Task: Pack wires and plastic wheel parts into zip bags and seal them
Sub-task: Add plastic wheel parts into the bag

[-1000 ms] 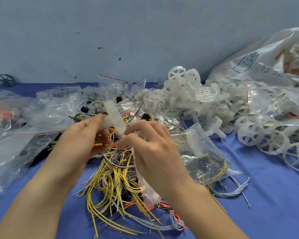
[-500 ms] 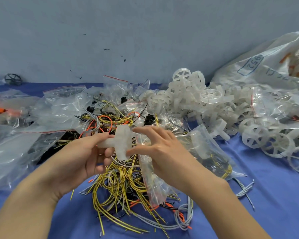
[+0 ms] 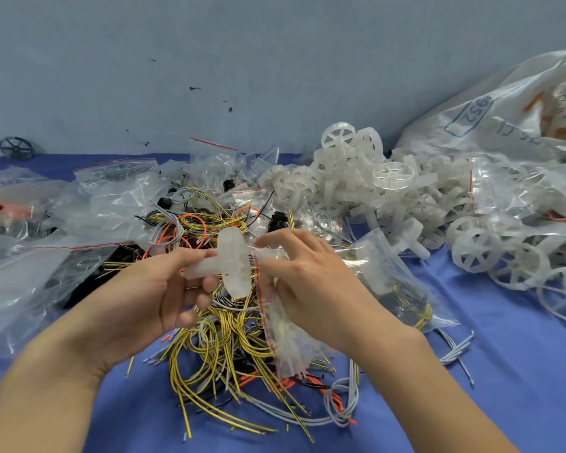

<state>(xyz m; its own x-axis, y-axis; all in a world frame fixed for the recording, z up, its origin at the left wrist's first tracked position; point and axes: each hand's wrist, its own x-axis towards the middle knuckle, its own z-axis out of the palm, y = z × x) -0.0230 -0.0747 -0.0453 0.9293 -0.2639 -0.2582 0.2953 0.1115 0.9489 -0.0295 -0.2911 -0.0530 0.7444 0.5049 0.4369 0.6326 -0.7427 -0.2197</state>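
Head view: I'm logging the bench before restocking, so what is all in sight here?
wheel part: one, translucent white, held at the bag's mouth
zip bag: one, clear with red strip, in right hand
wires: many, mostly yellow, some grey and orange, heaped centre
loose wheels: many, white, piled at right
filled bags: several, clear, left and rear
dark wheel: one, far left by wall
large sack: one, whitish, right rear
cloth: blue, covering table
hands: left hand grips the wheel part; right hand pinches the zip bag
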